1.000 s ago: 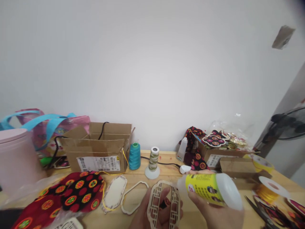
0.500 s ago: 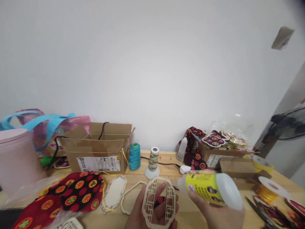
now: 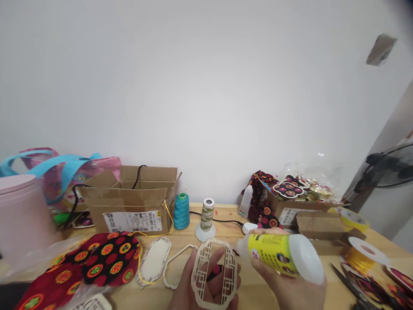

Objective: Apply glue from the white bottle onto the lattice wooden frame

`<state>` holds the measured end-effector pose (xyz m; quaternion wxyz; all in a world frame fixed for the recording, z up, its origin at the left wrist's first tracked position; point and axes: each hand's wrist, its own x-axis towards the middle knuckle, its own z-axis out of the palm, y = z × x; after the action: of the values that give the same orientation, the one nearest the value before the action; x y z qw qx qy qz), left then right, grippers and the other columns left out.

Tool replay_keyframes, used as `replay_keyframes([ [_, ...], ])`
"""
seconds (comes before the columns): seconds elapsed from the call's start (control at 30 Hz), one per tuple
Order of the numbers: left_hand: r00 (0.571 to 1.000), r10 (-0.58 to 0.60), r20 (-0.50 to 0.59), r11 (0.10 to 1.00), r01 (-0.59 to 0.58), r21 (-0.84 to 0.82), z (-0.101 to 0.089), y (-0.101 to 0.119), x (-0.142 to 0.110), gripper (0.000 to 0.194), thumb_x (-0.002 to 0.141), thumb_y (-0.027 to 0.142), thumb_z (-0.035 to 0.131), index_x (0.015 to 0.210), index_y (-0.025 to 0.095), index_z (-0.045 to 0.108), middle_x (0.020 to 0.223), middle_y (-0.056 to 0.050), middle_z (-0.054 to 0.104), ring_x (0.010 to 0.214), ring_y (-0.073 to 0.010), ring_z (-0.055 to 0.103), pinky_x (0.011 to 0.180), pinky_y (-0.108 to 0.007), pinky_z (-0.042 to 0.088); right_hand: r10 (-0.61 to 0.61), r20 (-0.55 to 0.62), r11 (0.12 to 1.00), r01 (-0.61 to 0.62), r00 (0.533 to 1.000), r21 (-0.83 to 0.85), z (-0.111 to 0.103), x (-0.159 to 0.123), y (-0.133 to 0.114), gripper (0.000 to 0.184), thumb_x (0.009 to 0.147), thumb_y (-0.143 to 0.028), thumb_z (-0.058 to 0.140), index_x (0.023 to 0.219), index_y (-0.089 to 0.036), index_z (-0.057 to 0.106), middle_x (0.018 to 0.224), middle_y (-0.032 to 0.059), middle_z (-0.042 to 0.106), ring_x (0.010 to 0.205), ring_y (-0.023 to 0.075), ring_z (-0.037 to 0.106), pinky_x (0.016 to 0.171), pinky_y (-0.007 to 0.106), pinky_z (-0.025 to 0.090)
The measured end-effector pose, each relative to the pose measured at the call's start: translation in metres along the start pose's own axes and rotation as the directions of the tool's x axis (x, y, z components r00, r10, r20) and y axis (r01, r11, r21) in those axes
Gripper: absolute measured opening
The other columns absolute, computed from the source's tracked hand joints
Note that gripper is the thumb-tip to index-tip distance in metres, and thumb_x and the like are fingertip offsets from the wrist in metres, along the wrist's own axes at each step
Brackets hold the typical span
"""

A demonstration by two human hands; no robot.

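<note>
A pale cut-out lattice frame [image 3: 197, 275] with a scalloped rim is held up by my left hand [image 3: 184, 287], whose fingers show behind its openings. My right hand [image 3: 284, 288] is wrapped round a white glue bottle [image 3: 309, 258] with a yellow label. The bottle is tilted on its side, its narrow end pointing left at the frame's right edge. Whether the tip touches the frame I cannot tell. Just left of my left hand lie a thin outline frame [image 3: 167, 275] and a cream plaque [image 3: 155, 261] edged with yellow cord.
Patterned red and black fabric [image 3: 111, 260] lies at the left, before an open cardboard box [image 3: 135, 215]. A teal thread cone [image 3: 182, 213] and a camouflage-coloured spool [image 3: 207, 217] stand behind the frame. Black scissors [image 3: 348, 282] and a gold cord spool [image 3: 366, 254] are at the right.
The glue bottle and my right hand have shifted slightly left, closer to the lattice frame. My left hand still holds the frame in almost the same place.
</note>
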<state>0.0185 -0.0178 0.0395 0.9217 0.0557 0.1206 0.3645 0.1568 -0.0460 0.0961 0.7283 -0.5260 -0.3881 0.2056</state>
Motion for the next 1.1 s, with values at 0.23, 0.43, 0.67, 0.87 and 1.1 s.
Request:
replay_keyframes([
  [0.23,1.0,0.019,-0.007,1.0,-0.019,0.012,0.0,0.002,-0.001,0.036,0.069,0.04,0.057,0.092,0.014,0.067,0.088,-0.017,0.069,0.083,-0.0281,0.062,0.072,-0.035,0.044,-0.013,-0.012,1.0,0.013,1.0,0.019,-0.001,0.001,-0.003,0.038,0.036,-0.02,0.078,0.07,-0.022,0.062,0.064,-0.002,0.07,0.062,0.0203,0.066,0.057,0.022,0.056],
  [0.43,1.0,-0.017,-0.004,1.0,0.017,0.021,-0.004,0.0,0.002,0.045,0.067,0.048,0.056,0.095,0.014,0.065,0.086,-0.017,0.069,0.082,-0.0281,0.062,0.067,-0.033,0.044,-0.05,0.061,0.994,0.044,0.997,0.102,0.0,0.001,0.0,0.032,0.042,-0.022,0.077,0.071,-0.021,0.062,0.075,0.0005,0.071,0.061,0.0171,0.065,0.057,0.019,0.055],
  [0.67,0.995,0.057,-0.081,0.998,-0.054,0.039,0.004,0.004,-0.004,0.044,0.077,0.046,0.044,0.097,0.012,0.065,0.088,-0.016,0.068,0.083,-0.0265,0.062,0.071,-0.034,0.044,-0.065,0.066,0.994,0.059,0.996,0.092,-0.005,0.003,0.007,0.041,0.039,-0.019,0.079,0.076,-0.022,0.062,0.067,-0.0021,0.071,0.062,0.0193,0.067,0.057,0.02,0.056],
  [0.87,0.994,0.057,-0.095,0.997,-0.051,0.059,0.004,0.005,-0.004,0.051,0.075,0.053,0.043,0.095,0.012,0.066,0.085,-0.015,0.069,0.082,-0.0265,0.062,0.07,-0.033,0.045,-0.113,0.152,0.979,0.084,0.982,0.188,-0.004,0.004,0.005,0.038,0.042,-0.016,0.078,0.076,-0.025,0.063,0.072,-0.0051,0.071,0.065,0.0155,0.067,0.059,0.014,0.055],
  [1.1,0.996,0.049,-0.076,0.997,-0.044,0.062,0.005,0.007,-0.006,0.048,0.075,0.052,0.043,0.095,0.014,0.066,0.088,-0.014,0.069,0.085,-0.027,0.062,0.07,-0.034,0.046,-0.098,0.16,0.981,0.068,0.982,0.182,-0.005,0.003,0.004,0.04,0.042,-0.014,0.079,0.077,-0.025,0.063,0.073,-0.0043,0.072,0.064,0.0164,0.067,0.058,0.014,0.055],
])
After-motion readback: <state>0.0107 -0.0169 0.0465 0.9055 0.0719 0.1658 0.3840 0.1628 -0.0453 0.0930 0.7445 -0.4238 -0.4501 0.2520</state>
